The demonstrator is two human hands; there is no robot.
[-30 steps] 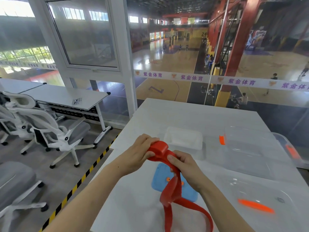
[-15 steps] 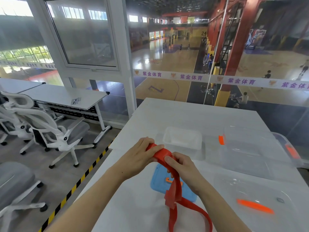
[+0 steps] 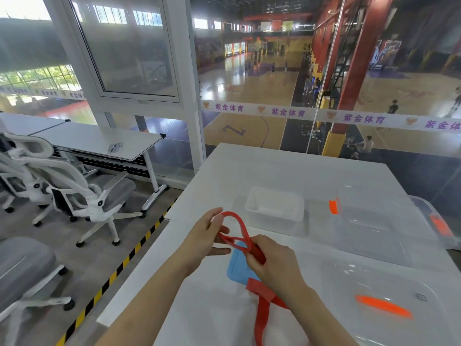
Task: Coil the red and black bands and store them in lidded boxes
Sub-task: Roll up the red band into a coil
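Both hands are busy with the red band (image 3: 257, 253), held up just above the white counter (image 3: 287, 166). The left hand (image 3: 207, 236) is pinching the far end of an open loop, its thumb and fingers closed on the strap. The right hand (image 3: 272, 265) is clamping down where the loop is crossing over itself, with its fingers curled round the band. That crossing is hovering over a blue lid (image 3: 237, 268) that is lying flat on the counter, partly hidden by the right hand. Below the right hand the rest of the band is trailing down across the counter and running out of the bottom of the view.

Just beyond the loop, a small white box (image 3: 274, 208) is sitting open. To its right, a large clear box (image 3: 374, 221) with orange latches is standing. Nearer on the right, another clear plastic piece (image 3: 399, 283) with an orange strip is lying; whether it is a lid or a box I cannot tell. Off to the left, white office chairs (image 3: 74, 191) are standing on the floor.
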